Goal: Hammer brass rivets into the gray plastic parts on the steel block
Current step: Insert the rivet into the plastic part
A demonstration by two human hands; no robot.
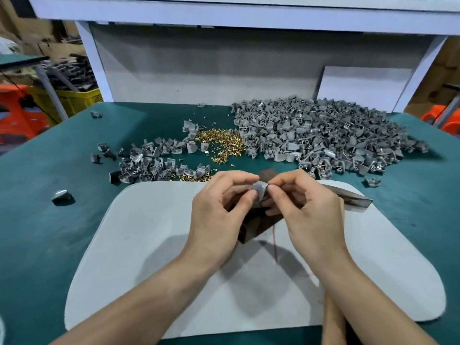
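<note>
Both hands meet over the dark steel block (251, 230), which stands on the grey mat (149, 245). My left hand (219, 210) pinches a small gray plastic part (260, 190) between thumb and fingers. My right hand (303, 210) pinches at the same part from the right; whether it holds a rivet is hidden by the fingertips. A hammer (353, 197) lies under my right hand, its metal head pointing right and its wooden handle (333, 319) running down under the forearm. Loose brass rivets (221, 143) lie in a pile beyond the hands.
A big heap of gray parts (323, 135) covers the back right of the green table (49, 195). A smaller heap (149, 163) lies at the back left, with stray parts (62, 196) further left. A white board (363, 88) leans against the back wall.
</note>
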